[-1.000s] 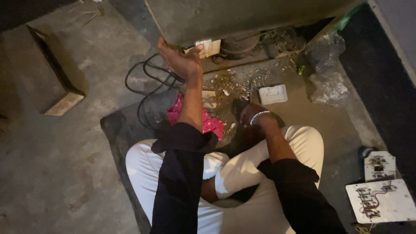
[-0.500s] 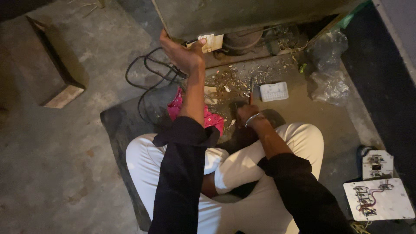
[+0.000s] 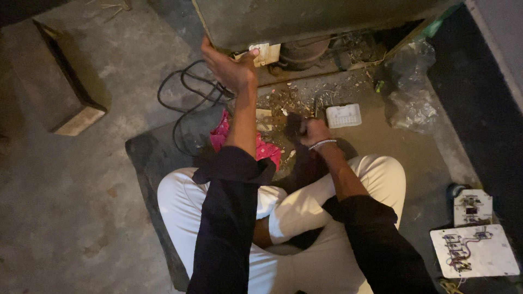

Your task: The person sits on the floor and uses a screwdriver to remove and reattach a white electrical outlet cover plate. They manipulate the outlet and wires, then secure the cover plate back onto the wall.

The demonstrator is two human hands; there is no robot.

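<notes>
Left hand [image 3: 229,68]: gripped lower edge of grey metal cabinet [image 3: 305,22], far centre.
Right hand [image 3: 309,132]: closed, apparently around a dark tool; too dim to confirm.
Nearby: white plastic box [image 3: 343,115] right, pink cloth [image 3: 261,147] left.

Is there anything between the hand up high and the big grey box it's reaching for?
No, nothing visible is in the way. The left hand already touches the lower edge of the grey appliance, its fingers curled on the corner. The black cable lies below on the floor, off to the side.
</notes>
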